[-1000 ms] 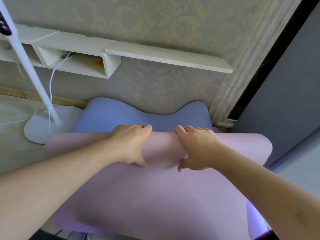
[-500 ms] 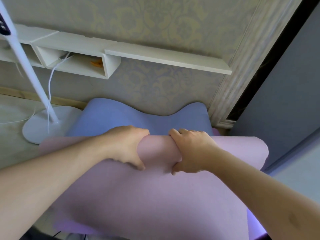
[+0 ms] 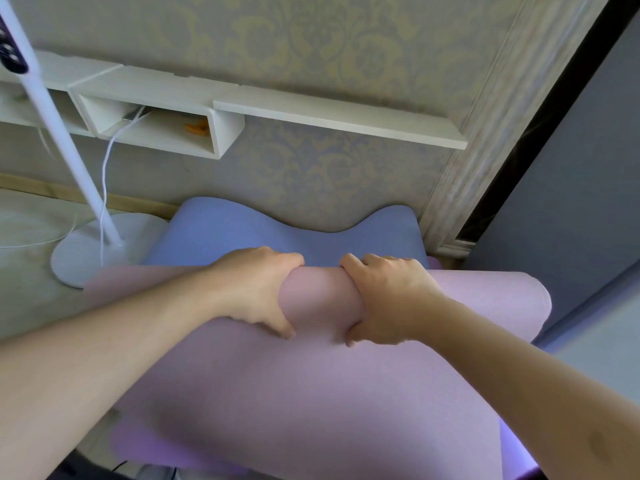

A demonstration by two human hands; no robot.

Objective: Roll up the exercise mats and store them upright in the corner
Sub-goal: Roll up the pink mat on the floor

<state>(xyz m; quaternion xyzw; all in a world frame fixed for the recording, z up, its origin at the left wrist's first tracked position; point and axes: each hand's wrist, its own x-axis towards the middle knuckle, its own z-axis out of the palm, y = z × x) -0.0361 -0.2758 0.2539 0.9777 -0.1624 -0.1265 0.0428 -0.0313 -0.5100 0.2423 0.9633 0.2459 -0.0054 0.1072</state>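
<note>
A pink exercise mat [image 3: 311,393] lies in front of me with its far end curled into a roll. My left hand [image 3: 256,289] and my right hand [image 3: 388,299] grip that roll side by side near its middle, fingers over the far side and thumbs on the near side. Beyond the roll lies a blue mat [image 3: 242,230], its far edge bent up in waves against the wallpapered wall. The corner [image 3: 440,216] by the door frame is at the right of the blue mat.
A white floor lamp's pole and round base [image 3: 86,251] stand on the floor at the left, with a white cable hanging down. White wall shelves [image 3: 311,112] jut out above the mats. A grey door panel [image 3: 571,202] is at the right.
Both hands have moved closer together on the pink roll and squeezed it, so the roll looks thicker between them. The blue mat has not moved.
</note>
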